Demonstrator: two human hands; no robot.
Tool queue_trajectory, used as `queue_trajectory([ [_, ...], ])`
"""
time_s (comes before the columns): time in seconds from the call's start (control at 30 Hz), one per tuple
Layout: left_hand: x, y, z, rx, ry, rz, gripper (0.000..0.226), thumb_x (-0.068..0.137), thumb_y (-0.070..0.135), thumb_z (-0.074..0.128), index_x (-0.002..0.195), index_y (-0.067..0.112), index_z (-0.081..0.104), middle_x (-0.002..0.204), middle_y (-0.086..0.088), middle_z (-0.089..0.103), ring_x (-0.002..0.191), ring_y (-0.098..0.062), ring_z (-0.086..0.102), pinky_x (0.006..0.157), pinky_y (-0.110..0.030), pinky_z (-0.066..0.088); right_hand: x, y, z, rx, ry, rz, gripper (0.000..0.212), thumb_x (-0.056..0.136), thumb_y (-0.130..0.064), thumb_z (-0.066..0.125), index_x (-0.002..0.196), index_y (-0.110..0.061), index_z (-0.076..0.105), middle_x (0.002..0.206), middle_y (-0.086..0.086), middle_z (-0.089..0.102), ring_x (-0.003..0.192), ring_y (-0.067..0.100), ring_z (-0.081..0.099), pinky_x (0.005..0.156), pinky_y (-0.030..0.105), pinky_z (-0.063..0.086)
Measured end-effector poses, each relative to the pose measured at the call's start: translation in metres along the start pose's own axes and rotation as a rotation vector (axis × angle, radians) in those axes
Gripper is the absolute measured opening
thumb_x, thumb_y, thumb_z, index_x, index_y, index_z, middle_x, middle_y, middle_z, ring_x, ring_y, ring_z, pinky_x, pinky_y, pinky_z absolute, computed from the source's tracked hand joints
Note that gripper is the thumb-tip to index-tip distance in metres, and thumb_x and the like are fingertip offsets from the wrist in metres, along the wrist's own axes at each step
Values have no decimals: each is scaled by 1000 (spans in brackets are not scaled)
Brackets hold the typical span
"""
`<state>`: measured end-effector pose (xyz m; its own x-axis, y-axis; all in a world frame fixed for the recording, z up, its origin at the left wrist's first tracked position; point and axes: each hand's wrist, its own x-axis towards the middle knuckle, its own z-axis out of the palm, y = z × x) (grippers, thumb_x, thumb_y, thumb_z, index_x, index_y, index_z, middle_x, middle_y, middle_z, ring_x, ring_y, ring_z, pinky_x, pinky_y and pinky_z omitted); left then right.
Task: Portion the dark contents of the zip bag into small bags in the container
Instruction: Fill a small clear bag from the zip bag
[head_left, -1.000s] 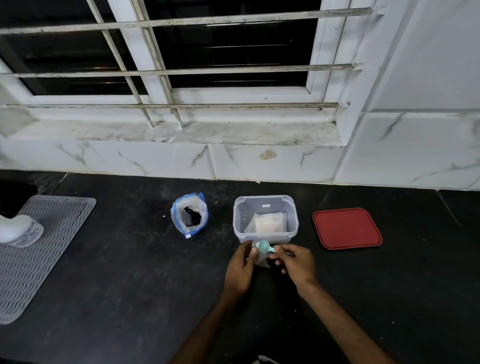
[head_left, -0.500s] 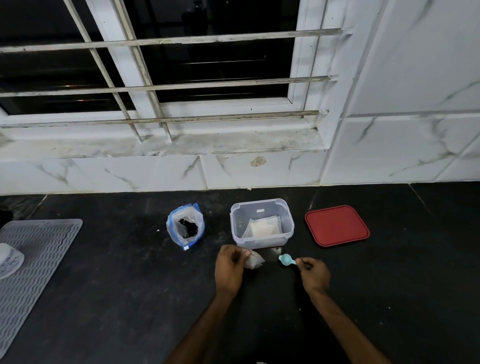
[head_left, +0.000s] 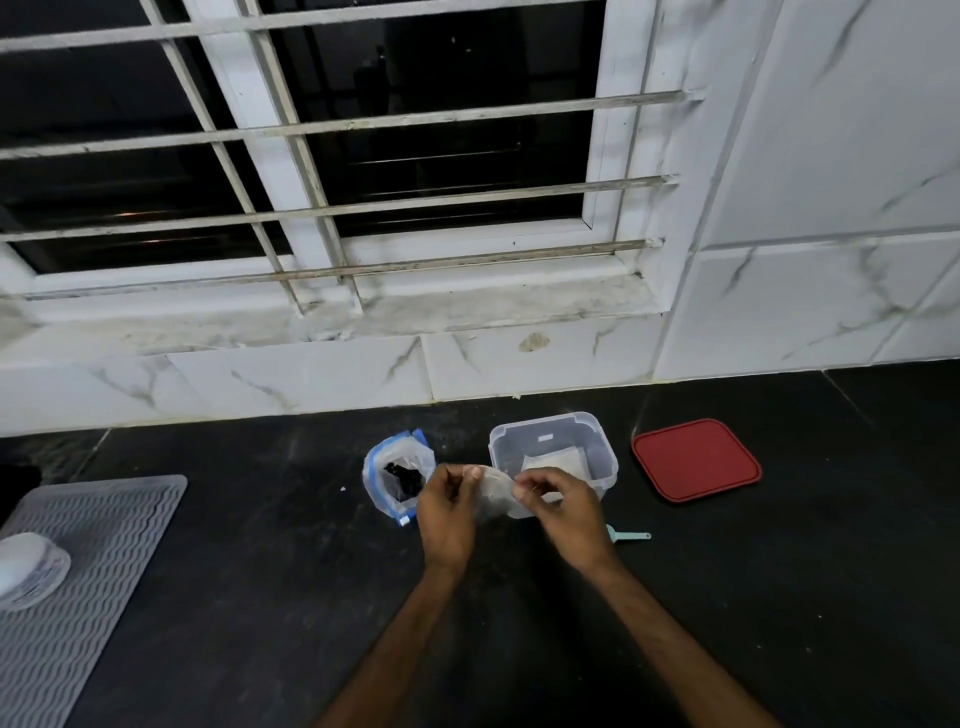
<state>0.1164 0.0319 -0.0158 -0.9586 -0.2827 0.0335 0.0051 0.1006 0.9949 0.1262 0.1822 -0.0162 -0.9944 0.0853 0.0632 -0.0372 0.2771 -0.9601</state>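
Both hands are working in front of the person, just above the dark worktop (head_left: 249, 582). The left hand (head_left: 447, 514) and the right hand (head_left: 566, 512) are each pinching an upper edge of one small clear bag (head_left: 494, 494) between thumb and fingertips, so the bag is hanging stretched between them; whether anything is lying inside it is too blurred to tell. The zip bag (head_left: 397, 475) is standing upright on the worktop just beyond the left hand, its blue-edged mouth gaping open and the dark contents (head_left: 402, 479) showing inside. The clear plastic container (head_left: 607, 457) is sitting just beyond the right hand, lidless, with more small bags (head_left: 553, 460) lying flat on its bottom. A red lid (head_left: 696, 460) is lying flat on the worktop to the right of the container, apart from it. A pale teal scoop (head_left: 631, 536) is resting on the worktop near the right wrist, with its bowl end hiding behind the hand. Far to the left, a grey ribbed mat (head_left: 88, 587) is covering part of the worktop, and a white rounded object (head_left: 26, 566) is sitting on it. A barred window (head_left: 363, 156) is filling the tiled wall behind.
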Motion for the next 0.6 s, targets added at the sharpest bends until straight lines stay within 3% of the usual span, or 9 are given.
queue_trajectory([
  [0.2, 6, -1, -8, 59, -58, 21, 12, 92, 11, 63, 82, 17, 64, 80, 4, 70, 77, -7, 65, 66, -15, 51, 17, -3, 1, -195, -2, -1, 5, 83, -20, 73, 79, -19, 69, 78, -10, 69, 76, 2, 62, 73, 22, 49],
  [0.23, 9, -2, -10, 106, -95, 46, 12, 92, 12, 64, 82, 18, 64, 80, 5, 70, 77, -6, 65, 68, -15, 51, 23, -5, -3, -316, -5, -65, 6, 84, -21, 71, 79, -21, 68, 79, -10, 68, 77, 5, 62, 74, 27, 50],
  [0.3, 13, -2, -12, 185, -161, 98, 10, 91, 14, 65, 83, 20, 65, 81, 8, 71, 79, -5, 66, 70, -18, 53, 33, -15, -13, -780, -39, -281, 2, 83, -25, 67, 85, -25, 66, 89, -10, 67, 89, 13, 62, 79, 36, 48],
  [0.33, 14, -2, -11, 190, -176, 109, 10, 91, 13, 65, 84, 20, 66, 81, 8, 72, 79, -4, 67, 71, -18, 53, 38, -21, -16, -1001, -73, -351, 12, 82, -27, 65, 94, -25, 65, 99, -7, 66, 98, 17, 61, 83, 38, 46],
  [0.4, 14, 0, -7, 180, -181, 109, 11, 91, 13, 65, 83, 21, 65, 80, 8, 72, 77, -3, 67, 69, -16, 52, 46, -30, -18, -1183, -138, -348, 26, 82, -24, 62, 107, -23, 62, 113, -3, 61, 110, 21, 57, 91, 40, 41],
  [0.47, 15, 0, -2, 182, -168, 110, 13, 92, 13, 64, 83, 23, 63, 80, 8, 71, 77, -4, 66, 68, -17, 52, 52, -31, -19, -1135, -138, -313, 20, 89, -21, 55, 109, -21, 60, 116, -3, 59, 111, 19, 56, 91, 39, 42],
  [0.53, 18, -1, 0, 207, -146, 141, 14, 92, 16, 63, 84, 26, 62, 80, 8, 69, 77, -7, 66, 68, -22, 54, 53, -29, -19, -953, -130, -325, 14, 94, -28, 54, 104, -21, 61, 111, -5, 60, 107, 17, 56, 85, 37, 46],
  [0.6, 19, -3, 1, 275, -143, 185, 12, 93, 20, 63, 85, 29, 60, 79, 10, 67, 76, -5, 64, 66, -19, 50, 55, -27, -21, -782, -176, -346, 17, 93, -36, 57, 103, -24, 63, 109, -7, 60, 103, 13, 56, 82, 37, 48],
])
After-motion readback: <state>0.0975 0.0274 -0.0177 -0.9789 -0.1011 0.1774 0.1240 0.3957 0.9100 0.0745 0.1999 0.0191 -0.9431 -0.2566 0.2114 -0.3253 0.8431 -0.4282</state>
